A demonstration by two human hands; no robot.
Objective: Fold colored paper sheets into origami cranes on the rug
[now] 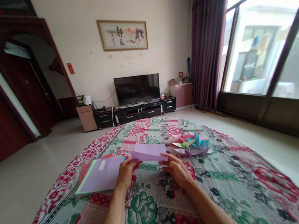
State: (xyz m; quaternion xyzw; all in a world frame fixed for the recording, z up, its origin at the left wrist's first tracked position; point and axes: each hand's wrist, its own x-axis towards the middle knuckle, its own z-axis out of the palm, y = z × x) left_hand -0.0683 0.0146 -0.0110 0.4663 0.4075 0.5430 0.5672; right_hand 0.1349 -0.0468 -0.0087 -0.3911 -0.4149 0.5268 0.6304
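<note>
I hold a folded lilac sheet of paper (148, 152) just above the flowered tablecloth (233, 182). My left hand (125, 173) pinches its near left edge and my right hand (176, 168) pinches its near right corner. Both hands are closed on the paper. Left of my left hand lies a stack of coloured paper sheets (98, 175) with a lilac sheet on top.
Several folded paper flowers (192, 144) in pink, green, blue and lilac lie to the right of the sheet. The round table fills the foreground. Beyond it are a tiled floor, a TV (137, 88) on a low cabinet, a dark doorway at left and large windows at right.
</note>
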